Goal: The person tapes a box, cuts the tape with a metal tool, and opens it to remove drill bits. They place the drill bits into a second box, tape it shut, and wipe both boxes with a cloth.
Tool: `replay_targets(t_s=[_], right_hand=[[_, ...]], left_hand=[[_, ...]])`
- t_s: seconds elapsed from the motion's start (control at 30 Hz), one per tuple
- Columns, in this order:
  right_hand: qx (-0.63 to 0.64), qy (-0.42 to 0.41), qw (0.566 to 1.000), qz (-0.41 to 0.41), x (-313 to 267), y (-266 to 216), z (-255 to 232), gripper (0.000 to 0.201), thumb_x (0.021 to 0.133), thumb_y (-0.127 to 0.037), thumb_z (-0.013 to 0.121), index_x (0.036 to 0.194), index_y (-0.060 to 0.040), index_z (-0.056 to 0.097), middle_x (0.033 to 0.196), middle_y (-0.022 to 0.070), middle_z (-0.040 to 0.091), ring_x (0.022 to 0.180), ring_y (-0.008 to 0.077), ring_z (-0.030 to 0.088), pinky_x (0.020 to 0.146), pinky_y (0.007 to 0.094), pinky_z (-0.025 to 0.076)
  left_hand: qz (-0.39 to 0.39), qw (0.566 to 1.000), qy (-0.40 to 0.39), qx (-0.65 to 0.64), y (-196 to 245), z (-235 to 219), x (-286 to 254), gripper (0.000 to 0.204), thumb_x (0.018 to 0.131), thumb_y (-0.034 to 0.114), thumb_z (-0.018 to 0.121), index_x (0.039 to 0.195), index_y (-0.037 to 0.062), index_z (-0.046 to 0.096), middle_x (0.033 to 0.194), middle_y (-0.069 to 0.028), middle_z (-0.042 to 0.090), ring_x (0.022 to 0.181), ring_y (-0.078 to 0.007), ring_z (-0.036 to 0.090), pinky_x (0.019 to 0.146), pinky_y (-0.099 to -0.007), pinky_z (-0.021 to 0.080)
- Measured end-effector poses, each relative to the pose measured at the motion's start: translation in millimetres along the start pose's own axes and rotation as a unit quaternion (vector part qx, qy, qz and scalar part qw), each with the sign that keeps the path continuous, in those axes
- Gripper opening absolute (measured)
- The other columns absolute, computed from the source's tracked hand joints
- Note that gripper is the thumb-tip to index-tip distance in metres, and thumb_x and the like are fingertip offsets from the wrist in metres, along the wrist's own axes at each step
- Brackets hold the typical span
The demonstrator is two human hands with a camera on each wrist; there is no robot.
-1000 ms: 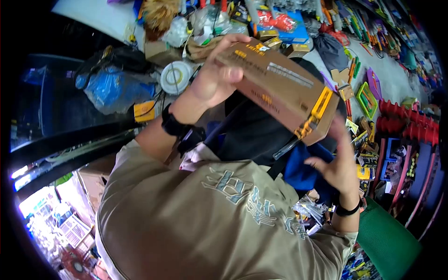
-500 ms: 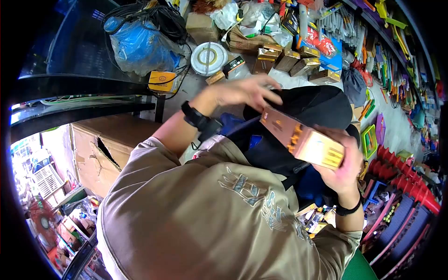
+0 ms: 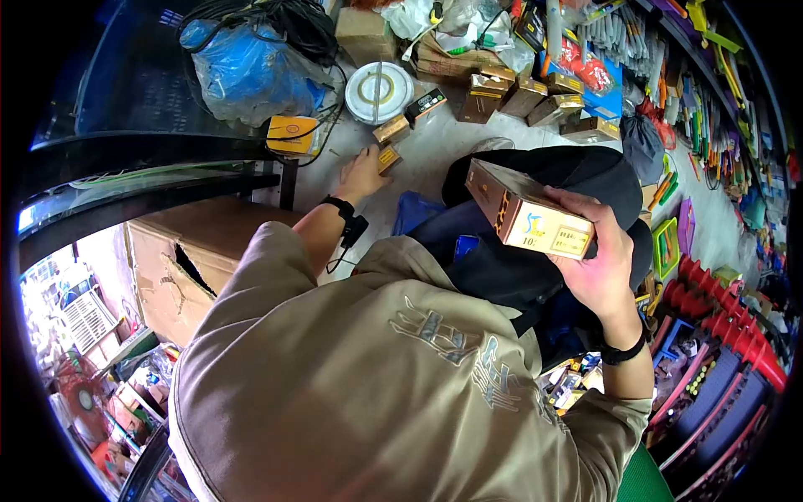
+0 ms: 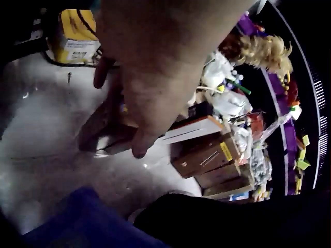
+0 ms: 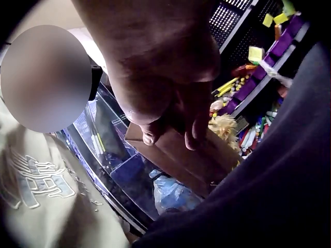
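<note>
My right hand [image 3: 598,255] grips one end of a brown cardboard box [image 3: 489,192], held tilted above my lap. Its pale end panel shows a blue logo and printing. In the right wrist view, the thumb and fingers of the right hand [image 5: 170,103] press on opposite sides of the box [image 5: 181,160]. Down at the floor on the left, my left hand [image 3: 360,177] holds a small brown box with a yellow label [image 3: 388,159]. The left wrist view shows the left hand [image 4: 150,88] with fingers and thumb about the dark box [image 4: 106,129], mostly hidden beneath the palm.
More brown boxes [image 3: 481,99] stand in a row on the floor ahead, beside a round white lid [image 3: 379,92]. A yellow box [image 3: 293,134] and a bag in blue plastic [image 3: 242,75] lie left. A large carton [image 3: 171,276] stands nearer; red ribbed pieces [image 3: 728,326] are at right.
Both hands were at the brown box; the left let go and reached down left to the small box on the floor. The right hand now holds the brown box alone, its end panel turned up.
</note>
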State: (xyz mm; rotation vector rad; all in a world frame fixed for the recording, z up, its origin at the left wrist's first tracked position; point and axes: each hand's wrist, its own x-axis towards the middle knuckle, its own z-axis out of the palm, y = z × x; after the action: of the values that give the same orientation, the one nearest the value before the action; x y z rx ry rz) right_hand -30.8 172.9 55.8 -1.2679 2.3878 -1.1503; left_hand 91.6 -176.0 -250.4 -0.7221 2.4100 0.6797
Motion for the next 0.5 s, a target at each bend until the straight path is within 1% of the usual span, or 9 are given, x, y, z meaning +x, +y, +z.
replay_targets(t_s=[0.03,0.1,0.2,0.23,0.3,0.33,0.4,0.47,0.5], right_hand=[[-0.001,0.001,1.0,0.003,-1,0,0,0.052,0.079,-0.009,0.089,0.121,-0.0024,0.059,0.128,0.0165,0.073,0.116,0.032,0.073,0.095,0.0359,0.059],[0.018,-0.004,1.0,0.013,-2,0,-1,0.052,0.078,-0.008,0.089,0.12,-0.0027,0.059,0.128,0.0159,0.073,0.117,0.0316,0.073,0.095,0.0359,0.06],[0.025,0.0,1.0,0.015,-1,-1,-2,0.049,0.078,-0.009,0.089,0.118,-0.003,0.06,0.129,0.0151,0.073,0.116,0.0324,0.073,0.094,0.0363,0.06],[0.026,0.004,1.0,0.016,-1,0,-1,0.049,0.078,-0.009,0.089,0.118,-0.003,0.06,0.129,0.0151,0.073,0.116,0.0324,0.073,0.094,0.0363,0.06],[0.025,0.01,1.0,-0.011,-5,5,-1,0.047,0.079,-0.01,0.089,0.116,-0.0029,0.061,0.128,0.0146,0.073,0.113,0.0328,0.074,0.092,0.0366,0.061],[0.022,0.021,1.0,0.004,-7,4,-2,0.047,0.079,-0.01,0.089,0.116,-0.0029,0.061,0.128,0.0146,0.073,0.113,0.0328,0.074,0.092,0.0366,0.061],[0.032,0.01,0.999,-0.023,-8,-1,-7,0.047,0.078,-0.011,0.089,0.115,-0.0024,0.061,0.126,0.0148,0.074,0.109,0.0326,0.075,0.089,0.037,0.061],[0.018,0.028,0.999,-0.022,-13,3,-6,0.047,0.078,-0.01,0.088,0.115,-0.0026,0.061,0.124,0.0144,0.074,0.106,0.0314,0.076,0.086,0.0365,0.062],[0.037,0.034,0.998,-0.034,-15,2,-6,0.046,0.078,-0.01,0.088,0.115,-0.0028,0.061,0.123,0.014,0.075,0.104,0.0311,0.076,0.085,0.0362,0.063]], left_hand=[[0.003,1.0,-0.002,0.001,-3,8,3,0.083,0.079,0.037,0.087,0.143,0.0072,0.042,0.148,-0.0218,0.054,0.134,-0.0434,0.056,0.108,-0.055,0.047],[0.019,0.998,0.066,-0.009,-6,19,11,0.07,0.08,0.034,0.086,0.133,0.0081,0.048,0.135,-0.0208,0.063,0.127,-0.0425,0.061,0.103,-0.053,0.05],[0.028,0.998,0.046,0.014,-2,9,6,0.061,0.08,0.028,0.084,0.129,0.0087,0.054,0.124,-0.0187,0.068,0.12,-0.0419,0.065,0.099,-0.0508,0.053],[0.03,0.998,0.047,0.018,-2,3,3,0.061,0.08,0.028,0.084,0.129,0.0087,0.054,0.124,-0.0187,0.068,0.12,-0.0419,0.065,0.099,-0.0508,0.053],[0.112,0.991,0.062,0.035,4,-8,-1,0.05,0.08,0.025,0.084,0.121,0.01,0.062,0.121,-0.0151,0.07,0.115,-0.0395,0.067,0.097,-0.0501,0.054],[0.125,0.99,0.052,0.043,12,-18,-8,0.05,0.08,0.025,0.084,0.121,0.01,0.062,0.121,-0.0151,0.07,0.115,-0.0395,0.067,0.097,-0.0501,0.054],[0.187,0.979,0.08,0.012,32,-45,-29,0.047,0.077,0.023,0.086,0.118,0.0114,0.067,0.122,-0.012,0.07,0.111,-0.037,0.069,0.096,-0.0485,0.055],[0.26,0.959,0.115,-0.02,52,-79,-59,0.049,0.075,0.023,0.087,0.119,0.0106,0.07,0.12,-0.0117,0.07,0.109,-0.0348,0.069,0.095,-0.0438,0.055],[0.303,0.943,0.129,-0.039,63,-97,-73,0.049,0.074,0.018,0.088,0.119,0.0092,0.07,0.114,-0.0119,0.072,0.103,-0.0314,0.071,0.091,-0.0392,0.056]])
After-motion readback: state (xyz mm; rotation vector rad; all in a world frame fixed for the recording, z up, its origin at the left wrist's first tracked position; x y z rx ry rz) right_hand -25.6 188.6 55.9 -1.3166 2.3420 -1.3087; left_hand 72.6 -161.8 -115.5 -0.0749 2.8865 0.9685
